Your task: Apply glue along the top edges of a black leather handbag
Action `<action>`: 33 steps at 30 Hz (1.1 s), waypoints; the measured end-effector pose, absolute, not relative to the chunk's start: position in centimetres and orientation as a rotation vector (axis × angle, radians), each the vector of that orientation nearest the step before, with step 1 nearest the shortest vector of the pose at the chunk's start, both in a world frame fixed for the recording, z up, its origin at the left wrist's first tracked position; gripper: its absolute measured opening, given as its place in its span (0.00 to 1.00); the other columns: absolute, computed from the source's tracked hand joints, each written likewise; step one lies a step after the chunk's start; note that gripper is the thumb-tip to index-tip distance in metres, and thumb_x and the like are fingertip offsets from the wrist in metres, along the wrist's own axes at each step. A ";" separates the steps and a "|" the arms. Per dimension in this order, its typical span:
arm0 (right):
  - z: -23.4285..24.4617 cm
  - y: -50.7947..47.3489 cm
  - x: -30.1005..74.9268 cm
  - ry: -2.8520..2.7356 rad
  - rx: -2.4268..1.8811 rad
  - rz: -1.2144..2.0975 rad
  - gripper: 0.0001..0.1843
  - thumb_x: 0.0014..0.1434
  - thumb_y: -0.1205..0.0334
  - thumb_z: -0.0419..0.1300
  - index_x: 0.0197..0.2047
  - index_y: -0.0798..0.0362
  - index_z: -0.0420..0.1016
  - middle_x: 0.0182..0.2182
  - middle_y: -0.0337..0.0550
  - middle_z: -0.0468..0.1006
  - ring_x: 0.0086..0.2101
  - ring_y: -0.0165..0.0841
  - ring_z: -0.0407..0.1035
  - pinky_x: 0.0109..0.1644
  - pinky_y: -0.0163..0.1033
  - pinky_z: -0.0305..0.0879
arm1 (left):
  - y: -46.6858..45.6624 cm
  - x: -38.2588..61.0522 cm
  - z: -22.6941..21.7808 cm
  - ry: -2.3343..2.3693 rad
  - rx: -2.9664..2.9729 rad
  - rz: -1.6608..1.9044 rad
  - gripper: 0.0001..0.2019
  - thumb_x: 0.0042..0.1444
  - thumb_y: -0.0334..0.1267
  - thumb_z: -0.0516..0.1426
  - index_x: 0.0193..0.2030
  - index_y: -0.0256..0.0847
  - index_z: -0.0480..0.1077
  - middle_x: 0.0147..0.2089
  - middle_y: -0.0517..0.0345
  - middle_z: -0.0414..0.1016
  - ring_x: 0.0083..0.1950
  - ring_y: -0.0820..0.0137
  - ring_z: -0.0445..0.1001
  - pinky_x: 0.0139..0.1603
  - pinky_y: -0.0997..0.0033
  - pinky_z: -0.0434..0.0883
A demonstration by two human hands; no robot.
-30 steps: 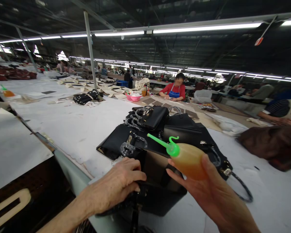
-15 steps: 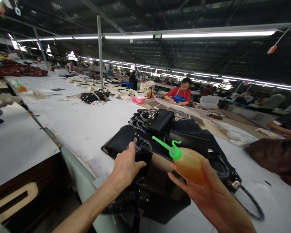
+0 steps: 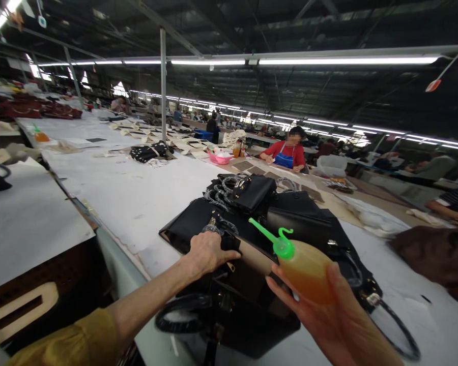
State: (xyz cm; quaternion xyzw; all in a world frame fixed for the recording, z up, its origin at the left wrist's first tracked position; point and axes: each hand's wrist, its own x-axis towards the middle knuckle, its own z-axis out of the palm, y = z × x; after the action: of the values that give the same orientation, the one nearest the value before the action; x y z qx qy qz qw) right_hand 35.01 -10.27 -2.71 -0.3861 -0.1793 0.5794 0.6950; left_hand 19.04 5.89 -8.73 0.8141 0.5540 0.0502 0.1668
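My right hand is closed round a soft plastic glue bottle, part filled with amber liquid. Its bright green spout points up and left, with a hooked green cap tail beside it. At the near side of a pile of black handbags, my left hand grips the opened top of one handbag. The fingers curl out of sight and the thumb sticks out to the right, near a gold zip pull. This bag's wrapped handle hangs to the left. The brown lining shows between my hands.
More black handbags with wrapped handles lie beyond on the white table. A brown bundle sits at right. Across the table, a person in red sits near a pink basket. A table edge runs along my left.
My left hand has drawn back slightly and curled its fingers over the handbag's top; before, they reached toward the handle fitting. The bottle stays in my right hand, slightly lower in view.
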 end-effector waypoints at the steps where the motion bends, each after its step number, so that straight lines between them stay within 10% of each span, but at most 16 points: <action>1: -2.7 -10.3 35.0 -0.394 -0.871 1.287 0.27 0.55 0.44 0.66 0.51 0.55 0.75 0.51 0.53 0.73 0.53 0.52 0.64 0.55 0.59 0.64 | 6.1 19.0 -8.9 1.587 2.341 0.146 0.32 0.45 0.67 0.54 0.35 0.36 0.74 0.39 0.41 0.77 0.42 0.49 0.75 0.40 0.57 0.71; 10: -2.5 -10.6 34.7 -0.352 -0.909 1.238 0.27 0.54 0.46 0.67 0.50 0.55 0.74 0.51 0.54 0.73 0.53 0.53 0.64 0.52 0.59 0.66 | 6.3 18.8 -9.8 1.611 2.488 0.282 0.34 0.46 0.69 0.53 0.29 0.34 0.75 0.33 0.39 0.76 0.39 0.49 0.75 0.45 0.52 0.68; 24: -2.5 -10.5 34.4 -0.339 -0.901 1.182 0.25 0.56 0.43 0.65 0.47 0.55 0.76 0.46 0.52 0.77 0.48 0.52 0.69 0.54 0.61 0.64 | 5.8 17.5 -11.1 1.177 1.874 0.472 0.10 0.52 0.29 0.48 0.38 0.36 0.69 0.36 0.52 0.75 0.38 0.67 0.74 0.39 0.72 0.70; 33: -2.7 -10.6 35.2 -0.300 -0.903 1.132 0.23 0.56 0.42 0.63 0.45 0.52 0.78 0.45 0.49 0.78 0.47 0.50 0.69 0.55 0.61 0.64 | 7.2 16.0 -13.0 0.633 1.361 0.672 0.20 0.52 0.51 0.58 0.42 0.35 0.70 0.35 0.55 0.74 0.36 0.67 0.72 0.39 0.70 0.69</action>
State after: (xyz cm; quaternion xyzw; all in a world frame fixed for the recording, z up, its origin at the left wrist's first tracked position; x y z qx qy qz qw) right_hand 35.22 -10.56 -2.66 -0.4112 -0.1368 0.5160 0.7389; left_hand 16.05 7.24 -12.96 0.6062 0.2820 0.2994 0.6806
